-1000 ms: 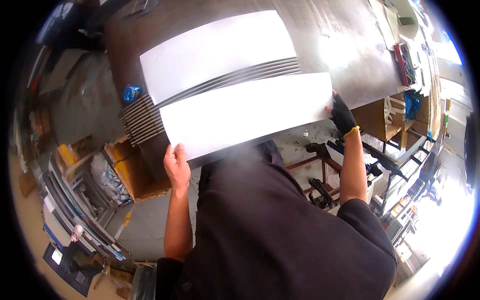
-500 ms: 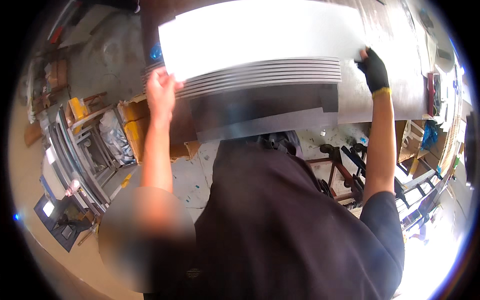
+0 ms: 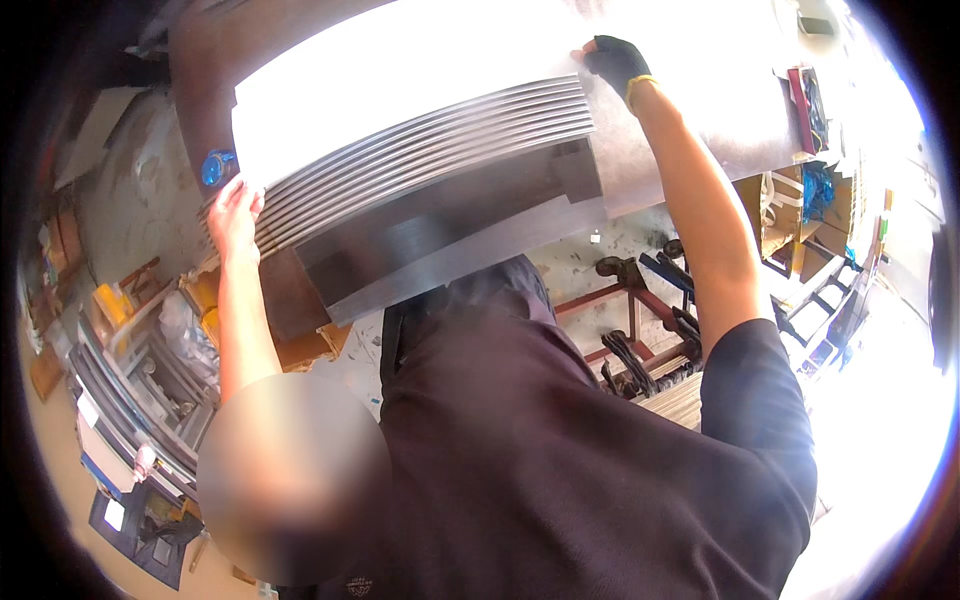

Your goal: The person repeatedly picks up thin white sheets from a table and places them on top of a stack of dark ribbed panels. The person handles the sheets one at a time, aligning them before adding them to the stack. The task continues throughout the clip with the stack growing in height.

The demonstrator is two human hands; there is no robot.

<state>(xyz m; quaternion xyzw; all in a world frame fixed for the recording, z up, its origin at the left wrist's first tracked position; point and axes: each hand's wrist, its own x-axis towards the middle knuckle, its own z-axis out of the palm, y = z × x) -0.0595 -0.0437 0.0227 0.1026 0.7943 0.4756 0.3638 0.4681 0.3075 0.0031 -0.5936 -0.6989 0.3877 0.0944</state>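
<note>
A large, overexposed white sheet (image 3: 400, 80) lies over the far part of the worktable. My bare left hand (image 3: 235, 218) pinches its near left corner, thumb and fingers together. My right hand (image 3: 616, 66), in a black fingerless glove with a yellow cuff, grips the sheet by its right edge. Just on the near side of the sheet runs a row of long grey ridged strips (image 3: 440, 140), lying side by side. Closer to my body is a dark flat panel (image 3: 460, 215) with a lighter grey band along its near edge.
The brown worktable (image 3: 640, 170) ends just in front of my body. A blue round object (image 3: 218, 168) sits beside my left hand. Metal frames (image 3: 130, 385) lean at the left. A reddish metal stand (image 3: 630, 310) is below the table, and a cardboard box (image 3: 785, 215) stands right.
The view has turned, so the table and sheet now appear tilted and further left. Both hands still hold the white sheet at its left corner and right edge.
</note>
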